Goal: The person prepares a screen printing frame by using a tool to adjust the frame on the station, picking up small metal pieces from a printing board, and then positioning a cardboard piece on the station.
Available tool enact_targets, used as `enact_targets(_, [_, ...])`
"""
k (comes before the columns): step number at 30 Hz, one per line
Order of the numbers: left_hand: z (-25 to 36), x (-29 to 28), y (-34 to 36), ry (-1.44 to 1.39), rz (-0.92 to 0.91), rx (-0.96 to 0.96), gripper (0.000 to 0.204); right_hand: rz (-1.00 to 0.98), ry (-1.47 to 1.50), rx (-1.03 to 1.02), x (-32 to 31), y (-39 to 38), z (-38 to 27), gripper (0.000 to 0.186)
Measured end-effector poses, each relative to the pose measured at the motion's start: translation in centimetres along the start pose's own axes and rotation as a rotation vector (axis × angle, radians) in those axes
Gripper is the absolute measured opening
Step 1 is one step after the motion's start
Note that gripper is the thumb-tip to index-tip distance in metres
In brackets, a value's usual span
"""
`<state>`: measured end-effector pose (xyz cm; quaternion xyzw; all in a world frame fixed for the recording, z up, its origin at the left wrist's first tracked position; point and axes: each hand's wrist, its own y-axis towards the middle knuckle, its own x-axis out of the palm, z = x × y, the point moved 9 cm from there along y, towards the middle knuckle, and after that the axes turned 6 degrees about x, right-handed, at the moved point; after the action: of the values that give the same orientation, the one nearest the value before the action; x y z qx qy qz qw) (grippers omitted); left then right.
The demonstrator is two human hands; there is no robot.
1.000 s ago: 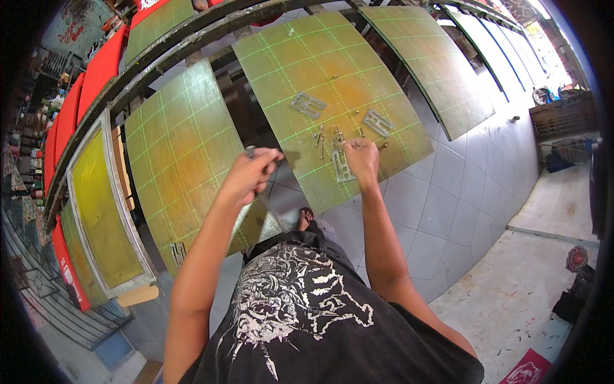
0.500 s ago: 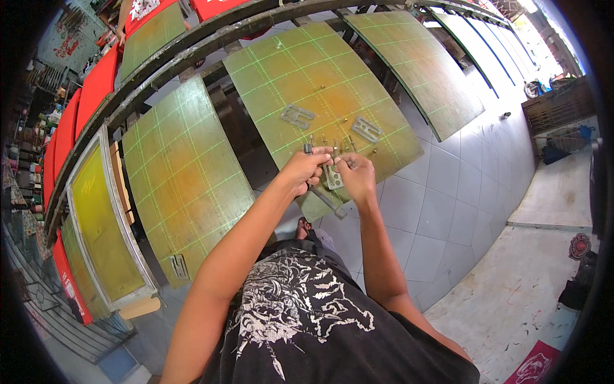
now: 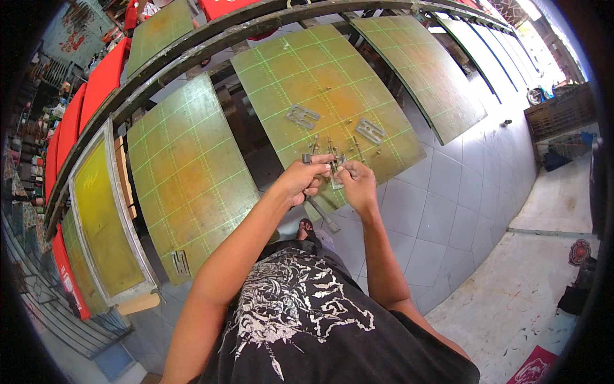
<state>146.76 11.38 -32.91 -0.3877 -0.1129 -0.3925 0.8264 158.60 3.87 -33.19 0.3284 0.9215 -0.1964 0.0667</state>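
I see both hands meeting over the near edge of the middle green gridded board [image 3: 320, 83]. My left hand [image 3: 300, 182] has its fingers curled around a small metal tool [image 3: 308, 158] whose grey tip sticks up above the knuckles, while a longer metal bar [image 3: 323, 214] runs down below that hand, off the board's near edge. My right hand [image 3: 358, 182] is pinched shut on a small metal bracket [image 3: 337, 169], which sits between the two hands (the exact grip is hard to make out at this size). Further up the board lie two flat metal plates [image 3: 302, 116], one toward the left side and one near the right edge, with a few loose screws [image 3: 355, 150] scattered between them. A second gridded board [image 3: 185, 173] stands just to the left.
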Motion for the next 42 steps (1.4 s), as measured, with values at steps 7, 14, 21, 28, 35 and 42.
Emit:
enact_targets(7, [-0.4,0.9,-0.7,0.007,-0.009,-0.032,0.033,-0.035,0.013,-0.118,-0.1,0.1,2.1,0.014])
enact_targets(14, [0.1,1.2,-2.9,-0.041,-0.079,0.005,0.046,0.038,-0.051,-0.081,-0.6,-1.5,-1.0,0.016])
enact_targets(21, [0.2,2.4,-2.7,-0.096,-0.107,0.008,0.041,0.054,-0.136,-0.153,-0.3,-3.1,-2.4,0.016])
enact_targets(28, [-0.1,1.2,-2.9,-0.136,-0.033,0.027,0.039,0.014,-0.055,-0.084,-0.1,-3.2,-2.5,0.015])
enact_targets(35, [-0.4,0.0,-1.8,0.102,0.180,0.112,0.023,-0.076,0.033,-0.119,1.4,-3.9,-2.3,0.012])
enact_targets(42, [-1.0,-0.8,-1.9,0.040,0.248,0.128,0.023,-0.017,-0.073,-0.206,0.2,-5.5,-5.2,0.011])
